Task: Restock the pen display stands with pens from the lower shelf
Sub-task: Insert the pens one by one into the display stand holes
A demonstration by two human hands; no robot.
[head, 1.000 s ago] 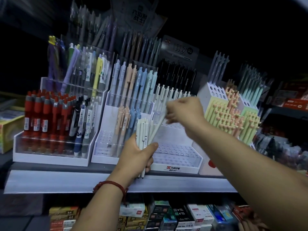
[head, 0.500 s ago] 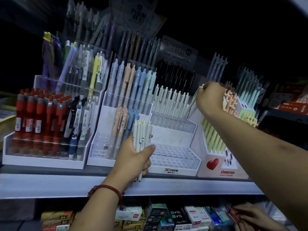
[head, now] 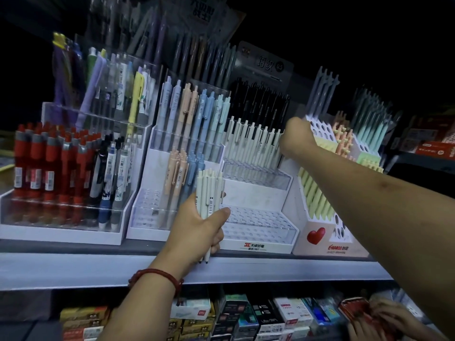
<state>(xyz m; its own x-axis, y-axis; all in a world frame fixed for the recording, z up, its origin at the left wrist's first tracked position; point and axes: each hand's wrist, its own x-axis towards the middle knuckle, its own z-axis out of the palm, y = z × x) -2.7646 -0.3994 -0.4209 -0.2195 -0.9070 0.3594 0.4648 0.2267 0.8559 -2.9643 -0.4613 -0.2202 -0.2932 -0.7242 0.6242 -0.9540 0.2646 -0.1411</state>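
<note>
While my left hand (head: 199, 230) sits near six o'clock in the head view, its fingers and thumb are wrapped tight round a bundle of cream pens (head: 209, 190), clickers up and tips poking out below the palm, with a red bead bracelet (head: 157, 276) round the wrist. That bundle stands upright just in front of the left edge of the white tiered stand (head: 258, 242), whose clear lower tiers are dotted with holes. At one o'clock from the bundle my right hand (head: 295, 136) reaches to the stand's top tier, its back toward me and its fingers curled out of sight at the right end of the row of cream pens (head: 253, 146) standing there; I cannot tell whether it pinches a pen or holds nothing. Behind that row, toward twelve o'clock, stand black pens (head: 261, 102). At nine o'clock of the white stand is a rack of pastel blue and peach pens (head: 187, 134), and farther toward nine a rack of red pens (head: 49, 168). At three o'clock sits a honeycomb stand with a red heart (head: 316, 236), filled with yellow-green pens (head: 317, 193). All of these rest on the grey shelf (head: 98, 269). Below it, at five o'clock, boxed stock (head: 246, 316) lines the lower shelf, where a second person's hand (head: 384, 321) touches a red packet (head: 354, 308).
</note>
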